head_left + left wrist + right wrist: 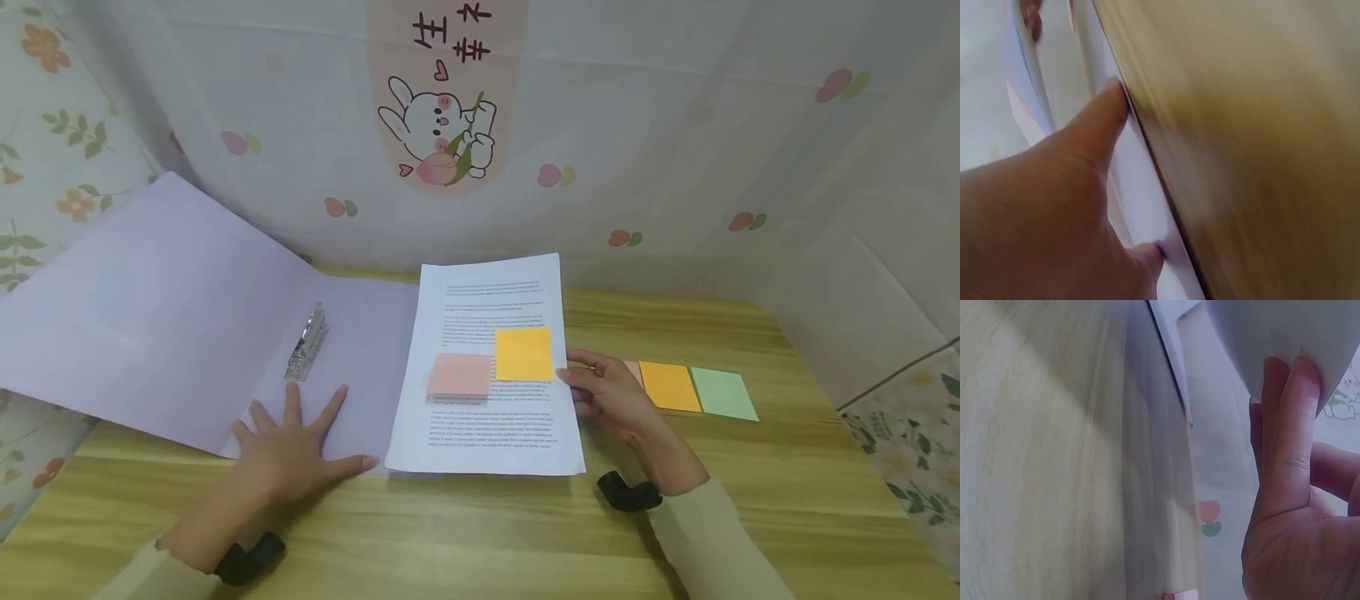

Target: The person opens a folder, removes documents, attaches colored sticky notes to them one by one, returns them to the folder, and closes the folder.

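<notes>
My right hand (603, 387) pinches the right edge of a stack of printed paper (487, 442), thumb on top and fingers beneath. In the right wrist view the paper (1291, 331) stands raised above the table. A pink sticky note (459, 374) and an orange sticky note (523, 354) are on its top page. My left hand (288, 442) lies with fingers spread on the opened lilac folder (367, 333), just below its metal clip (306, 346). In the left wrist view its fingertips touch the folder (1141, 181) near the edge. The paper overlaps the folder's right side.
Right of my right hand lie an orange note pad (670, 387), a green one (724, 393) and a partly hidden pink one (634, 371) on the wooden table (510, 542). The folder's cover (150, 308) leans up at the left. A printed cloth (637, 125) hangs behind.
</notes>
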The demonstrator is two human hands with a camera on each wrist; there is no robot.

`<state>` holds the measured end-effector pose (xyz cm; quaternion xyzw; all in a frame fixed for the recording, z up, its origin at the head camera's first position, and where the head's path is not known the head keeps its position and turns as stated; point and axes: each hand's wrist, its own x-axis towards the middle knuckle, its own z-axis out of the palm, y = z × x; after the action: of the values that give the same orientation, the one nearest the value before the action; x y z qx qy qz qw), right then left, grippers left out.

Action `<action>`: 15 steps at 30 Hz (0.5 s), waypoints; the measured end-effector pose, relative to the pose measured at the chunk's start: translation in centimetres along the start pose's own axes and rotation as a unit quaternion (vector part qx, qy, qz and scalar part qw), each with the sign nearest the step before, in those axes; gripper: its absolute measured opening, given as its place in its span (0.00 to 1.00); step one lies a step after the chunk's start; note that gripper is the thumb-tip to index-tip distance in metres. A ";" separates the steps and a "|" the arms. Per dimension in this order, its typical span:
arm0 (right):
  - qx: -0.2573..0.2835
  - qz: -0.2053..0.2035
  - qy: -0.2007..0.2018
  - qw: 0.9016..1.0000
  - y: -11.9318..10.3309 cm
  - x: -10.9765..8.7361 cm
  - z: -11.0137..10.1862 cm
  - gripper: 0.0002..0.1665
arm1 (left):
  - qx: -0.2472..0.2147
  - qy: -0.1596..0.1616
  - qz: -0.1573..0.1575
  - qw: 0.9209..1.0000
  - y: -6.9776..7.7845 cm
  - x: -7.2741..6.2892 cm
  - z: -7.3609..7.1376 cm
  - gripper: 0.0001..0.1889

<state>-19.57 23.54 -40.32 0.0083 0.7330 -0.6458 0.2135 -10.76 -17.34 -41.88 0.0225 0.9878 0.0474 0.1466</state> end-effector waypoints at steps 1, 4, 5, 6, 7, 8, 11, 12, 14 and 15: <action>0.000 0.000 0.000 1.000 0.0 0.0 0.0 0.30 | -0.003 0.002 0.004 1.000 0.6 -0.2 0.1 0.60; -0.001 0.000 0.001 1.000 0.0 0.0 0.0 0.30 | -0.028 0.000 0.018 0.999 2.2 -0.5 0.2 0.57; -0.001 0.000 0.000 1.000 0.1 0.0 -0.1 0.30 | -0.037 -0.001 0.021 0.999 2.7 -0.6 0.2 0.55; -0.002 0.000 0.000 1.000 0.1 0.0 -0.1 0.30 | -0.045 -0.002 0.023 0.999 3.1 -0.8 0.2 0.53; -0.002 0.000 -0.001 1.000 0.1 0.0 -0.1 0.30 | -0.051 -0.001 0.026 0.998 3.6 -0.9 0.3 0.52; -0.003 -0.001 -0.002 1.000 0.1 0.0 -0.1 0.31 | -0.059 0.000 0.026 0.998 4.0 -1.0 0.3 0.50; -0.003 0.002 -0.003 1.000 0.3 0.1 -0.1 0.31 | -0.085 0.009 0.031 0.996 5.3 -1.4 0.7 0.48; -0.004 0.003 -0.004 1.000 0.4 0.2 -0.1 0.31 | -0.093 0.011 0.034 0.995 5.6 -1.5 0.8 0.47; -0.003 0.005 -0.006 1.000 0.5 0.3 0.0 0.31 | -0.105 0.018 0.043 0.993 6.1 -1.7 0.9 0.44; -0.004 0.008 -0.004 1.000 0.6 0.3 0.0 0.30 | -0.111 0.020 0.046 0.993 6.1 -1.8 0.9 0.42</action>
<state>-19.70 23.54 -41.03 0.0110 0.7346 -0.6413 0.2212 -8.61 -11.27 -41.58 0.0509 0.9771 0.1640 0.1258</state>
